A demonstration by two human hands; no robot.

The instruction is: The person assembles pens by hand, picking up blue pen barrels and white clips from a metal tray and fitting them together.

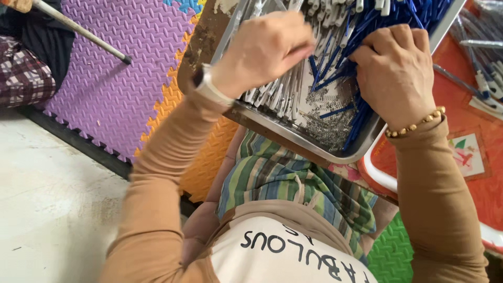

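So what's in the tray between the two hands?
In the head view, blue pen tubes and tiny metal springs lie between the left hand and right hand.

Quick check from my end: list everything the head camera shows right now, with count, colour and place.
metal tray: one, silver, on the person's lap, centre top
blue pen parts: many, blue, right half of the tray
white pen parts: many, white and clear, left half of the tray
small springs: a heap, silver, near edge of the tray
red tray: one, red with white rim, right, holding more pen parts
foam mats: several, purple, orange, green, on the floor
stick: one, grey, top left, over the purple mat
left hand: over the white parts, watch at the wrist; grip hidden
right hand: among the blue parts, bead bracelet; grip hidden
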